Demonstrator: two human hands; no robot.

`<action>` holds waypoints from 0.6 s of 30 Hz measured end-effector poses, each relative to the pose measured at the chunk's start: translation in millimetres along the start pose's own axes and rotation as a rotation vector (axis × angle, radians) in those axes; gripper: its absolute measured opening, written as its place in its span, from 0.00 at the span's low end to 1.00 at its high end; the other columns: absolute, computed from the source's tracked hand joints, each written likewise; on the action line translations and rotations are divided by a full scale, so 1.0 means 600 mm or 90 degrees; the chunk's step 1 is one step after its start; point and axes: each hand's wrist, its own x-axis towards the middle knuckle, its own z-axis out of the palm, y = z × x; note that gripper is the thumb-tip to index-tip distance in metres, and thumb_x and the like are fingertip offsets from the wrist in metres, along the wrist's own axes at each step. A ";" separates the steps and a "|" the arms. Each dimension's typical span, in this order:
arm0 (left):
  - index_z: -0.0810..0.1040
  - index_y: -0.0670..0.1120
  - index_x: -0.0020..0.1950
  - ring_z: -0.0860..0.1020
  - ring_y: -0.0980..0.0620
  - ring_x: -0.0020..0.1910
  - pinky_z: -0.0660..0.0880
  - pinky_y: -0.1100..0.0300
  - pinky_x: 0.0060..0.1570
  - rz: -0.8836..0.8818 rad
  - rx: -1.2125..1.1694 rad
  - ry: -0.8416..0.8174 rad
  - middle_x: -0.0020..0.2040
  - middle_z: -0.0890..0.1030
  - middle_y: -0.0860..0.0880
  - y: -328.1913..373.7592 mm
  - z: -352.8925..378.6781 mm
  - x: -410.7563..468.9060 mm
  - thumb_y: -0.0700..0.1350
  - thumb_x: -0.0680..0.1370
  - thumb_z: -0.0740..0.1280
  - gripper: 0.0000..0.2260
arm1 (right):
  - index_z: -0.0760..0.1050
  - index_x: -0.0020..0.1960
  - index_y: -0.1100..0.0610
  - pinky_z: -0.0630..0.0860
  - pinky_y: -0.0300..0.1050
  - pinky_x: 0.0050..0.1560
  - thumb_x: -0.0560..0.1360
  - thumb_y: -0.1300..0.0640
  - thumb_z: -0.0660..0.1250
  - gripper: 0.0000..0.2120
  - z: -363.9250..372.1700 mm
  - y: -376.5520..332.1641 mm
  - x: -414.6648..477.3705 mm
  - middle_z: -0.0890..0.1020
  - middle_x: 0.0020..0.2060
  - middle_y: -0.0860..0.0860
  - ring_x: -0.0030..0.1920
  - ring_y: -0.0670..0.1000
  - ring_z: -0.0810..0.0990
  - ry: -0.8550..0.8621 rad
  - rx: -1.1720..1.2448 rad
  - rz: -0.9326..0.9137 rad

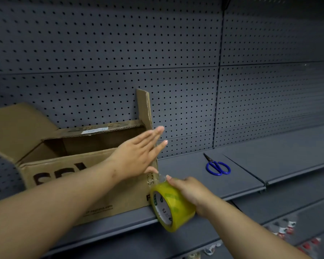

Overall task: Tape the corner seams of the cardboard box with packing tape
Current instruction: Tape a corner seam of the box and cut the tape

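Note:
An open cardboard box with dark lettering stands on a grey shelf, its flaps raised. My left hand lies flat, fingers spread, against the box's near right corner. My right hand grips a roll of yellowish packing tape just right of that corner, low by the shelf's front edge. A clear strip of tape runs from the roll up to the corner under my left thumb.
Blue-handled scissors lie on the grey shelf to the right of the box. A grey pegboard wall stands behind. A lower shelf at the bottom right holds several small red-and-white items.

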 end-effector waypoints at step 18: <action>0.80 0.53 0.37 0.80 0.51 0.45 0.54 0.53 0.70 0.173 -0.086 0.155 0.37 0.79 0.55 0.038 0.020 0.006 0.40 0.71 0.55 0.16 | 0.77 0.52 0.58 0.75 0.54 0.58 0.73 0.46 0.64 0.16 0.003 -0.004 0.008 0.82 0.50 0.59 0.52 0.59 0.80 0.028 0.033 0.080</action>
